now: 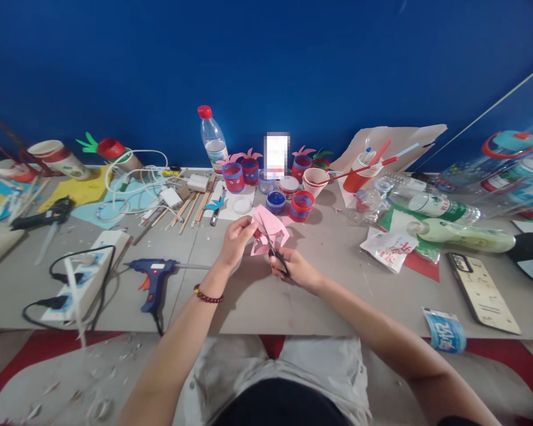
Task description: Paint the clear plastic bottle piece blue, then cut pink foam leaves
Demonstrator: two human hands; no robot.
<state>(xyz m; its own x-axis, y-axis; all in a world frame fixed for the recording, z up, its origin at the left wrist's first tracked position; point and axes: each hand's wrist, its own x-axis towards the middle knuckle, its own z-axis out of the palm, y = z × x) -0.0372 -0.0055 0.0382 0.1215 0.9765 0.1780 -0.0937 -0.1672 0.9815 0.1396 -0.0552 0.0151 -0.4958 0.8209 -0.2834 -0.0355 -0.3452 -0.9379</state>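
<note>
My left hand (237, 241) pinches the left edge of a pink sheet of paper (272, 222) held above the table. Parts of the sheet are cut away, and a strip hangs at its lower side. Black-handled scissors (285, 267) are gripped in my right hand (296, 269), just right of and below my left. Their blades lie across the paper, pointing up and left. Behind the paper stand an open jar of blue paint (276, 202) and a purple cup with a red rim (302, 205).
A blue glue gun (153, 278) and a white power strip (86, 275) lie to the left, with cables around them. Wooden sticks (195, 207) and a water bottle (213, 142) are farther back. On the right are a phone (484, 293), plastic bottles (435, 204) and a blue wrapper (444, 330) at the front edge.
</note>
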